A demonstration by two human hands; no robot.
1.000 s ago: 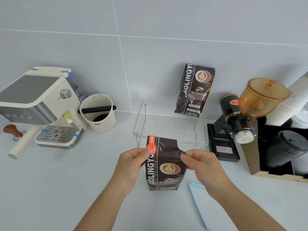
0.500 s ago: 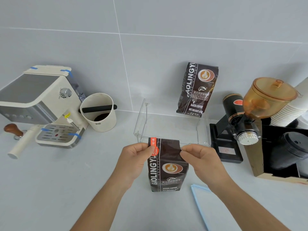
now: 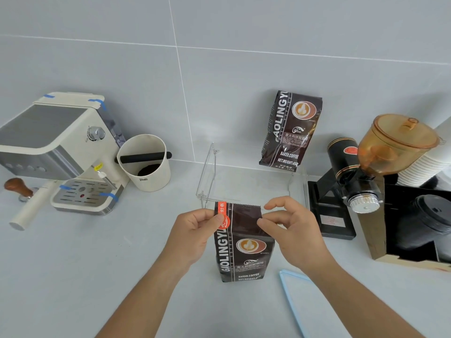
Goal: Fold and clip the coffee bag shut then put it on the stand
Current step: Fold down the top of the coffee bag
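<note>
A dark brown coffee bag (image 3: 244, 250) stands upright on the grey counter just in front of me. My left hand (image 3: 195, 230) pinches its top left corner by the orange label. My right hand (image 3: 290, 230) pinches the top right corner between thumb and forefinger, the other fingers spread. Behind the bag stands a clear acrylic stand (image 3: 212, 176). A second, identical coffee bag (image 3: 290, 130) sits on the stand's top at the back right, leaning on the wall. A long light-blue clip (image 3: 290, 298) lies on the counter at the lower right, partly under my right forearm.
A cream espresso machine (image 3: 61, 152) with a tamper (image 3: 18, 189) is at the left, a cream knock box (image 3: 146, 167) beside it. At the right are a black grinder with amber hopper (image 3: 361, 172), a box of black lids (image 3: 427, 223) and stacked white cups (image 3: 424, 167).
The bag's top stands a little taller and straighter between my hands. My right hand's fingers have spread while still pinching the corner. The view has shifted slightly.
</note>
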